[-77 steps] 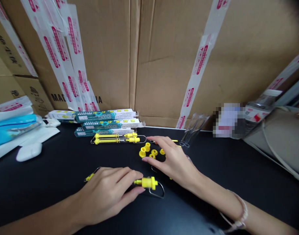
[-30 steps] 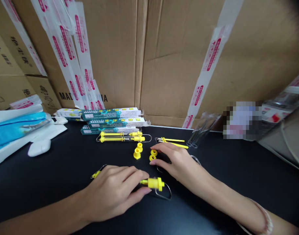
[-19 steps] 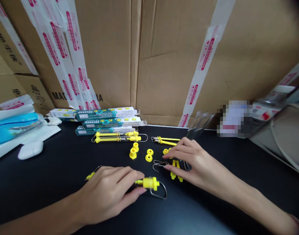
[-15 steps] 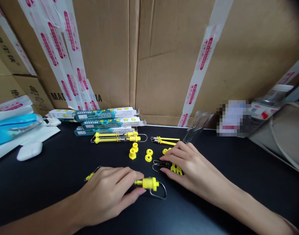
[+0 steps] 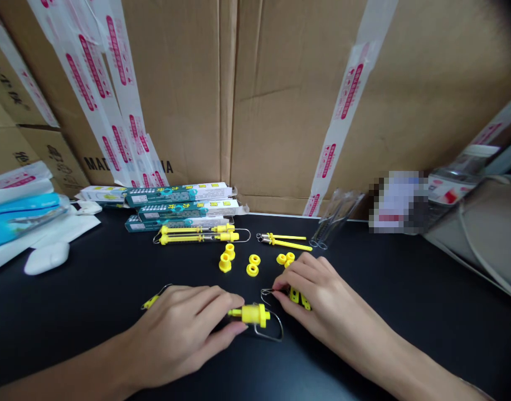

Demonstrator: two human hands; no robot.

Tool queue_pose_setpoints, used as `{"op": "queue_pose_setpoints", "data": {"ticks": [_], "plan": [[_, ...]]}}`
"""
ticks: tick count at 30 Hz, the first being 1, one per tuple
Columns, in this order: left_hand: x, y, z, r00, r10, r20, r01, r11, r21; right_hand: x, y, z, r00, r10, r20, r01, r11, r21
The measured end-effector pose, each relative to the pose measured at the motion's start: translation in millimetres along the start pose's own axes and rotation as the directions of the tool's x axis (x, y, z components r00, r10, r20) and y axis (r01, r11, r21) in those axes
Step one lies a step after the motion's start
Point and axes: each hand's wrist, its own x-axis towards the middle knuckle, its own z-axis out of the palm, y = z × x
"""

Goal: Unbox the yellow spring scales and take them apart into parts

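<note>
My left hand (image 5: 188,328) is closed round a spring scale (image 5: 255,315). Its yellow end and bent wire loop stick out to the right, and a second yellow tip with a wire hook shows beyond my knuckles. My palm hides the middle of its body. My right hand (image 5: 316,287) pinches a bent wire hook (image 5: 265,293) between thumb and fingertips, low over the table. Under that palm lie yellow plastic pieces (image 5: 297,298), partly covered. Small yellow caps (image 5: 281,259) sit just beyond its fingers.
Further back lie two whole spring scales (image 5: 196,238), yellow rods with springs (image 5: 288,244), clear tubes (image 5: 336,217), yellow rings (image 5: 252,270) and yellow sleeves (image 5: 225,263). Printed cartons (image 5: 180,210) are stacked before large cardboard boxes (image 5: 280,111). A white case (image 5: 47,258) is left, a bottle (image 5: 456,178) right.
My right hand has shifted slightly down and closed its fingertips on the wire hook, uncovering yellow caps and rod ends behind. My left hand keeps its hold on the spring scale almost unmoved.
</note>
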Motion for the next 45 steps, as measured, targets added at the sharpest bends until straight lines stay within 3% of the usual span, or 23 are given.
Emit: {"op": "queue_pose_setpoints", "data": {"ticks": [8,12,17,22,28,38,45], "plan": [[1.1,-1.4,-0.6,0.999,0.029,-0.027,-0.030,0.999,-0.023,-9.4,-25.4,-0.1,0.988,0.043,-0.146,0.019,0.920,0.392],[1.9,-0.7,-1.5,0.999,0.035,-0.021,-0.035,0.999,-0.036,-17.4,-35.2,11.3,0.992,-0.013,-0.122,0.060,0.920,0.388],[2.6,-0.3,-1.1,0.996,0.049,-0.071,-0.050,0.999,-0.013,-24.3,-34.3,24.9,0.984,0.080,-0.157,-0.019,0.934,0.357],[2.4,-0.8,-0.2,0.997,0.019,-0.076,-0.020,1.000,-0.014,-24.4,-32.7,24.1,0.970,0.063,-0.233,0.006,0.958,0.285],[3.1,-0.5,-1.3,0.998,0.005,-0.062,-0.006,1.000,-0.015,-20.7,-33.6,23.3,0.972,0.026,-0.234,0.051,0.947,0.317],[4.0,-1.1,-0.6,0.999,-0.010,-0.034,0.008,0.999,-0.048,-23.8,-30.8,22.5,0.972,0.105,-0.210,-0.038,0.953,0.299],[1.9,1.4,1.4,0.996,-0.041,-0.073,0.037,0.998,-0.053,-20.7,-34.8,17.3,0.992,-0.035,-0.118,0.073,0.939,0.336]]}}
